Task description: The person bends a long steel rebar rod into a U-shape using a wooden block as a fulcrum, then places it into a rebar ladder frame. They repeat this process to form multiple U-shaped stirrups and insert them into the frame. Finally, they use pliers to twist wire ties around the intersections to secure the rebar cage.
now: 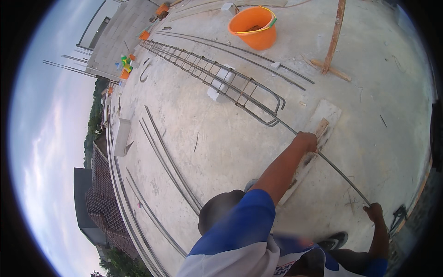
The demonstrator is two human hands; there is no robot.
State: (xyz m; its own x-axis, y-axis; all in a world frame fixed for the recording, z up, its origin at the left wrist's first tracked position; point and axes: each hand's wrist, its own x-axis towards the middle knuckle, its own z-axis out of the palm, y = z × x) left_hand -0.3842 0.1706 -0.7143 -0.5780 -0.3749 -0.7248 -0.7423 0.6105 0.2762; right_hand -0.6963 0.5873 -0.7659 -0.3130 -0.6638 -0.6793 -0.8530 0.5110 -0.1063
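My left hand [307,141] is closed around a long thin steel rebar rod [342,174], above a cement-stained board [326,113] lying on the floor. Farther along the same rod, toward the lower right, my right hand [374,212] grips it near its end. The rod's far part runs into the hooked end of a long rebar cage [251,99]; whether it passes inside the cage or along its edge I cannot tell. White blocks [222,82] prop up the cage, which has several cross ties along its length.
An orange bucket [263,40] stands beyond the cage, near a rusty upright post [335,37] on a wooden foot. Loose rebar rods [171,167] lie at the left. A pale block [121,137] sits near the slab edge, with roofs below. My shoe [339,239] is near the rod.
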